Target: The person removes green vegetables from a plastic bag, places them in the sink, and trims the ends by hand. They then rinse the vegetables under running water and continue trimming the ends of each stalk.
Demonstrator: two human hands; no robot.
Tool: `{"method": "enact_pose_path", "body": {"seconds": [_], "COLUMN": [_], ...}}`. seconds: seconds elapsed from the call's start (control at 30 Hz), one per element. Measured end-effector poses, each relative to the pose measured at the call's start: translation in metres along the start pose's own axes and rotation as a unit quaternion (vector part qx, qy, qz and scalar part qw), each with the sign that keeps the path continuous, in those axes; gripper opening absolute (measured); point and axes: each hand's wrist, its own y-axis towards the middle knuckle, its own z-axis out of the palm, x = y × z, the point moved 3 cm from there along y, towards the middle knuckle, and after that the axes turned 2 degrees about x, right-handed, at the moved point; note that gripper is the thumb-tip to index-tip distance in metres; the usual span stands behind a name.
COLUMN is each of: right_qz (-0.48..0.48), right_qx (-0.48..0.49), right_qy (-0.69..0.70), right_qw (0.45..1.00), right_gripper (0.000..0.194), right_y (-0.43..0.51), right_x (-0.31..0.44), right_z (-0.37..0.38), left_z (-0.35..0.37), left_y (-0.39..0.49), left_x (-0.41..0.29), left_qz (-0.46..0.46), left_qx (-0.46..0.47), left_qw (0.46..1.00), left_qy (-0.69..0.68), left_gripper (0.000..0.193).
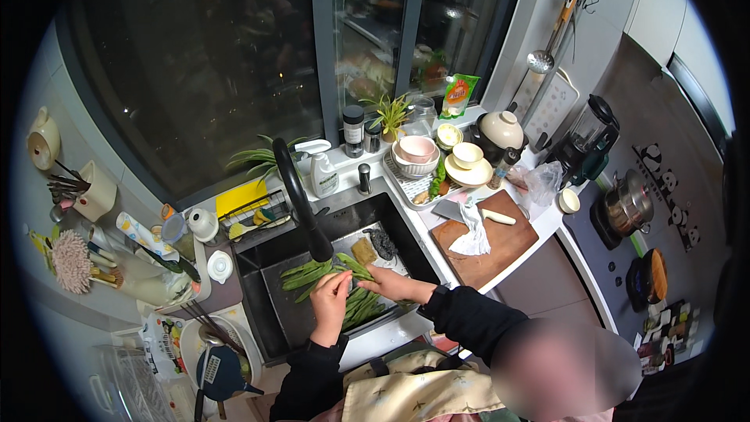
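Note:
Over the black sink (270, 328), my right hand (389, 282) holds a few flat green bean pods (353, 265). My left hand (330, 305) is beside it, thumb and fingertips pinched at the pods; the exact grip is partly hidden. One pile of green beans (302, 275) lies in the sink left of the hands, and another pile (360, 308) lies below them. A black faucet (293, 193) arches over the sink, its spout end just above the beans. Behind my right hand are a yellowish sponge (364, 252) and a dark scouring pad (382, 243).
Right of the sink, a wooden cutting board (501, 246) bears a cleaver (498, 217) and a white cloth (470, 234). Behind it stands a white drain tray (419, 204) with bowls. A pot (627, 205) sits on the stove. At left, a white basin (252, 340) holds utensils.

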Motion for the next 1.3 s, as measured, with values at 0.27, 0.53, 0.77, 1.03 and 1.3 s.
{"method": "enact_pose_path", "body": {"seconds": [0.27,0.53,0.77,1.03,1.3], "right_qz": [-0.001,0.013,0.025,-0.018,-0.019], "right_qx": [-0.054,-0.063,-0.121,-0.184,-0.187], "right_qy": [0.012,-0.104,-0.143,-0.355,-0.468], "right_qw": [0.998,0.992,0.982,0.916,0.863], "right_gripper": [0.041,0.044,0.037,0.014,0.009], "right_y": [0.006,0.002,0.002,-0.004,-0.014], "right_x": [0.006,0.014,0.008,0.046,0.061], "right_z": [-0.001,-0.007,-0.003,-0.002,-0.014], "left_z": [0.003,-0.013,-0.012,-0.006,-0.027], "left_y": [-0.001,0.007,0.002,-0.004,0.0], "left_x": [0.012,0.01,0.034,0.057,0.062], "left_qz": [-0.062,0.05,-0.095,-0.132,-0.18], "left_qx": [0.02,-0.063,0.021,-0.047,-0.003], "left_qw": [0.996,0.991,0.979,0.977,0.967], "left_qy": [-0.056,0.105,-0.182,-0.162,-0.182], "left_gripper": [0.009,0.007,0.012,0.008,0.013]}}
